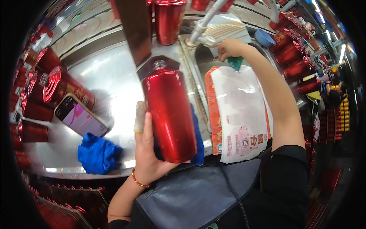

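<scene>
My left hand (148, 150) is wrapped around the lower left side of a glossy red bottle (171, 110) with a short silvery neck. A beige sleeve covers one of its fingers. Behind the bottle, part of a blue cloth shows. My right hand (231, 49) reaches over a metal basin, fingers pinched together and pointing down; what they hold, if anything, is too small to make out. Just under that hand is a green piece (235, 63) of unclear kind. Below it, a whitish printed sheet (240, 101) lies over an orange-red sheet (214, 114).
A phone (81, 115) leans against red containers at the left, beside a crumpled blue cloth (99, 153). A brown post (133, 28) rises behind the bottle. Near my right hand are a white pipe (204, 24) and a blue bowl (264, 38). More red containers (293, 53) stand at the right.
</scene>
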